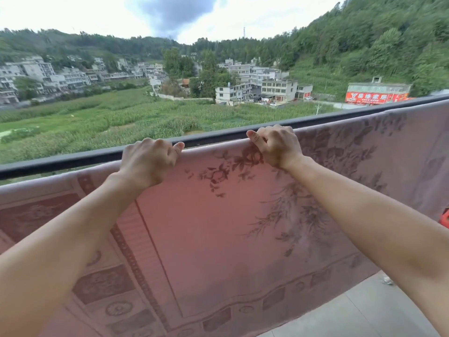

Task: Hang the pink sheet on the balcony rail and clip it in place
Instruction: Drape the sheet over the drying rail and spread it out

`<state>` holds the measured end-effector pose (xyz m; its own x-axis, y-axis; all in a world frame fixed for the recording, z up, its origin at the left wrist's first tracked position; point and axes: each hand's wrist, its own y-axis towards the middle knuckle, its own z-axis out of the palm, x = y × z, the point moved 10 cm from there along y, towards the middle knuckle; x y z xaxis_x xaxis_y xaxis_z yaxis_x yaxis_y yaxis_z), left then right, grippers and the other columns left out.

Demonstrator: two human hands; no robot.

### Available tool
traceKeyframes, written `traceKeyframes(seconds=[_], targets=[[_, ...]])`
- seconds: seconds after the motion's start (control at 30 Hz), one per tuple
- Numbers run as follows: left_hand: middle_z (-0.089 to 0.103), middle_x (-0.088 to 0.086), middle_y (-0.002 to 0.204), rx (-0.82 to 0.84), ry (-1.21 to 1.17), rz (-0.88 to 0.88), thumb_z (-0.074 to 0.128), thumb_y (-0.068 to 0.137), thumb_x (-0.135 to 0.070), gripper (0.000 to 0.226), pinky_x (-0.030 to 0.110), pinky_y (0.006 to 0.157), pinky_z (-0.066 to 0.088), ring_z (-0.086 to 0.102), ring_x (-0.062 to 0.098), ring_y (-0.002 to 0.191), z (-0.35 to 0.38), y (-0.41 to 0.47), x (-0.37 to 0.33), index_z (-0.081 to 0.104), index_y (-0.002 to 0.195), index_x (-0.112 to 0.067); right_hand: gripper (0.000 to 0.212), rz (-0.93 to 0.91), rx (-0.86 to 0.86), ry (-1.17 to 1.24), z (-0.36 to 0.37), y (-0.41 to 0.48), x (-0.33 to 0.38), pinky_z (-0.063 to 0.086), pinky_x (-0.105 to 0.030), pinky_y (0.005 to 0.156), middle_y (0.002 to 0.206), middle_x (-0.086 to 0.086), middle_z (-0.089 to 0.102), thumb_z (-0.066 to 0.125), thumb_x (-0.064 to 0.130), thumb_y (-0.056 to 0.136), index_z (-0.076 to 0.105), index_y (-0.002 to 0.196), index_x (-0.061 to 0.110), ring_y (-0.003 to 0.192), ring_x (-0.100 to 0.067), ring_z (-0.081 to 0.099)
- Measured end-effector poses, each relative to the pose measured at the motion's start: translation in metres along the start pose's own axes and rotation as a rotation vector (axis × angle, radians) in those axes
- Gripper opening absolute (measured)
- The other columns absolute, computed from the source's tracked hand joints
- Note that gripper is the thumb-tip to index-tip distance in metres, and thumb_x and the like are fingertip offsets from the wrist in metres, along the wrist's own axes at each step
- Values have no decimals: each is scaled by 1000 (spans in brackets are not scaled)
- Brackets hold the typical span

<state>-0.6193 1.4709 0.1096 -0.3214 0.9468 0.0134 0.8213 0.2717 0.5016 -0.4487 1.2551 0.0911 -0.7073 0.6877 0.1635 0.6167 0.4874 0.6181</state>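
Note:
The pink sheet (209,229), printed with dark flowers and a patterned border, hangs down the near side of the dark balcony rail (73,160) and spreads across the whole view. My left hand (148,164) grips the sheet's top edge at the middle, fingers curled over it and thumb pointing right. My right hand (274,144) grips the same top edge a little further right, thumb pointing left. Both hands sit right beside the rail. No clip is in view.
Beyond the rail lie green fields, white buildings and wooded hills far below. The balcony's grey tiled floor (359,310) shows at the bottom right under the sheet's lower edge. A red object (445,218) peeks out at the right edge.

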Motion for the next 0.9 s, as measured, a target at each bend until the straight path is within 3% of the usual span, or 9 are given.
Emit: traceKeyframes(seconds=[0.1, 0.17, 0.27, 0.37, 0.53, 0.67, 0.9], targets=[[58, 0, 81, -82, -127, 180, 43, 97, -47, 33, 35, 65, 39, 54, 21, 69, -7, 14, -69, 53, 83, -19, 53, 117, -83, -55, -16, -9, -70, 34, -42, 97, 104, -7, 69, 29, 54, 100, 70, 100, 20, 106, -29, 56], [57, 1, 91, -97, -165, 313, 48, 96, -42, 28, 34, 68, 38, 54, 20, 75, -1, 23, -126, 56, 94, -16, 49, 198, -95, -85, -26, -13, -116, 32, -44, 102, 123, -5, 65, 31, 53, 101, 66, 117, 23, 119, -29, 50], [57, 5, 102, -181, -183, 478, 51, 95, -41, 28, 37, 80, 40, 55, 24, 91, 9, 37, -204, 59, 101, -14, 45, 342, -115, -110, -44, -26, -181, 33, -45, 103, 135, -4, 57, 34, 47, 102, 60, 128, 22, 128, -29, 45], [58, 8, 107, -227, -253, 618, 51, 95, -39, 30, 41, 87, 41, 55, 28, 101, 20, 50, -284, 60, 105, -13, 40, 485, -137, -161, -63, -56, -245, 37, -43, 101, 135, -8, 58, 39, 40, 101, 61, 127, 18, 127, -32, 46], [61, 7, 100, -185, -344, 829, 48, 94, -37, 25, 37, 70, 39, 59, 30, 95, 55, 62, -406, 58, 95, -14, 36, 710, -50, -306, -94, -124, -339, 44, -43, 96, 125, -15, 62, 46, 37, 98, 64, 121, 16, 118, -36, 53], [61, 8, 102, -8, -399, 931, 47, 92, -34, 23, 34, 64, 37, 60, 33, 97, 116, 65, -494, 57, 95, -14, 34, 889, 60, -380, -119, -197, -400, 47, -40, 90, 122, -11, 64, 51, 37, 95, 65, 118, 18, 113, -33, 57], [65, 12, 103, 294, -418, 1058, 51, 91, -30, 21, 36, 73, 49, 61, 35, 98, 212, 45, -650, 62, 93, -13, 24, 1190, 124, -442, -174, -334, -485, 48, -35, 78, 116, -6, 69, 53, 34, 91, 70, 105, 22, 105, -30, 61]])
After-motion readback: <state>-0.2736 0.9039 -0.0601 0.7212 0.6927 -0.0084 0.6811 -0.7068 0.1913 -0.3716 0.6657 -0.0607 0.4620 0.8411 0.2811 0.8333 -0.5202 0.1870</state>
